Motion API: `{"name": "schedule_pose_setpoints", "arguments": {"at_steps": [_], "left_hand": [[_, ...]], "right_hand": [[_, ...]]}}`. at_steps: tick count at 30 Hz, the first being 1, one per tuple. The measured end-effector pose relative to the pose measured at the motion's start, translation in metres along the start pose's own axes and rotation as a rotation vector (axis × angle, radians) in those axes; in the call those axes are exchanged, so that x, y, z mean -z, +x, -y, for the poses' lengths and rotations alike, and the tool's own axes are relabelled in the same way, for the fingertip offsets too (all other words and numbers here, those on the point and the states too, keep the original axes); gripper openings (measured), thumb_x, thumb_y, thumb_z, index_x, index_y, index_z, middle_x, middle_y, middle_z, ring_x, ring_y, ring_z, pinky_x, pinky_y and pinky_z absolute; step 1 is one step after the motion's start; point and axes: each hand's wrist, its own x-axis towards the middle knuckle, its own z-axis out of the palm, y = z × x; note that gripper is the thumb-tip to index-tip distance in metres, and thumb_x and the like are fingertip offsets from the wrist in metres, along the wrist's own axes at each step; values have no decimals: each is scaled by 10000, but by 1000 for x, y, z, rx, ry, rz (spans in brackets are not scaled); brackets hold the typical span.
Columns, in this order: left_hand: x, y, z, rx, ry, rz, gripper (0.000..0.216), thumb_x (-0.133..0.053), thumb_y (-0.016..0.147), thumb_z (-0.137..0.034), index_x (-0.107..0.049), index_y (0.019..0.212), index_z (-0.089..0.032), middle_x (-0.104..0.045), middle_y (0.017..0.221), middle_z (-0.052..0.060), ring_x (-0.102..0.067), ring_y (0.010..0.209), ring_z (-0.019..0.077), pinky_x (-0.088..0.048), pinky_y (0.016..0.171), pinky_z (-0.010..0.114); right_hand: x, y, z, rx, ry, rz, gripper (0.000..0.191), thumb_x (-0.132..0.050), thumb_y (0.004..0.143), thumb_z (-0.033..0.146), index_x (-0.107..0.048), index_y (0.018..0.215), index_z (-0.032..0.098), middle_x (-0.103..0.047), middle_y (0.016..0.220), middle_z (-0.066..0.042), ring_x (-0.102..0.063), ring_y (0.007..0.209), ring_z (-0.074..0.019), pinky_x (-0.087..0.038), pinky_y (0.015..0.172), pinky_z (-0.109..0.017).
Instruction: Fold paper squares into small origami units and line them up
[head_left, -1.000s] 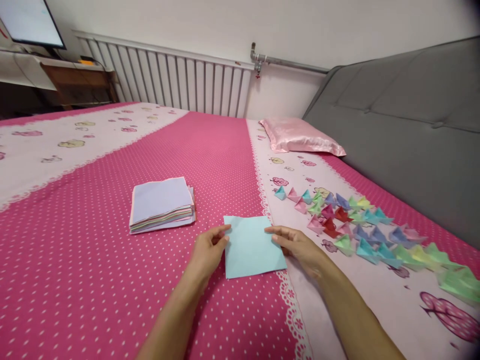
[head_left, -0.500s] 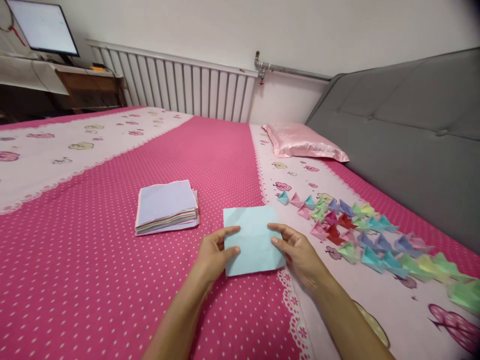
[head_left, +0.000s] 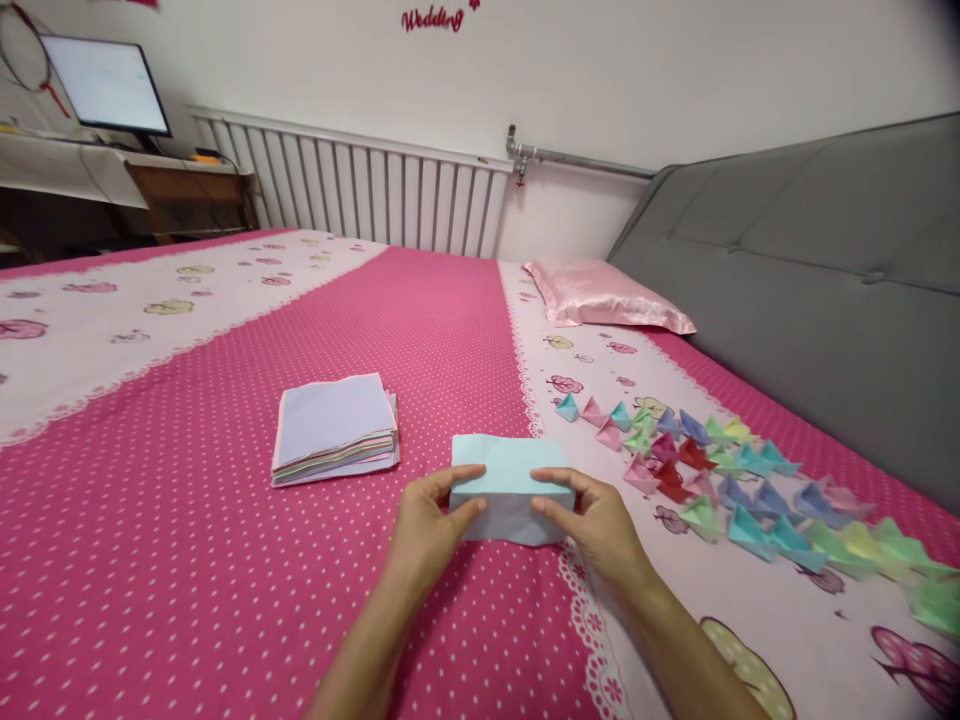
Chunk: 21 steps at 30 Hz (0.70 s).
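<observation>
A light blue sheet of paper [head_left: 510, 455] is held low over the bed in front of me, bent across its middle so that the near half looks darker. My left hand [head_left: 433, 515] pinches its left side between thumb and forefinger. On the right side my right hand [head_left: 596, 515] grips it the same way, thumb below the bend and forefinger above. A stack of coloured paper sheets [head_left: 335, 420], lilac on top, lies to the left of my hands. Rows of small folded paper boats [head_left: 750, 500] in several colours stand to the right.
The bed cover [head_left: 187, 560] is pink with white dots and pale printed bands. A pink pillow [head_left: 607, 292] lies at the back, beside a grey padded headboard [head_left: 810, 230]. Behind the bed are a white radiator [head_left: 360, 190] and, at far left, a monitor [head_left: 109, 85].
The blue sheet went from flat to bent across its middle, its near half now angled. Both hands stay on its sides, thumbs and forefingers closer together. The camera view has tilted up slightly.
</observation>
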Motion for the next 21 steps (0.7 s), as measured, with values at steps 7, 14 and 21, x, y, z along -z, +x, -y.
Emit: {"name": "schedule_pose_setpoints", "arguments": {"at_steps": [7,14,21], "left_hand": [[2,-1,0,-96,208,-44,322,-659,616,-244,-687,910,-116,-692,798,103,-607,696,191,-475,618,280],[-1,-4,-8,-133,284,-89,210,-640,646,-259,-714,816,-162,-697,809,85,-615,759,215,-454,694,315],[2,-4,-10,-303,369,-125,121,-638,668,-274,-711,732,-203,-604,740,42,-556,722,170,-431,661,286]], "right_hand": [[0,-3,3,97,-195,-35,287,-687,641,316,-661,895,185,-665,858,-52,-599,750,-198,-470,618,-284],[1,-3,5,224,-384,-119,210,-654,672,319,-682,848,208,-607,758,-28,-526,639,-155,-406,567,-264],[-2,-6,8,292,-433,-188,144,-633,700,337,-698,783,239,-524,828,-34,-520,742,-171,-424,640,-288]]}}
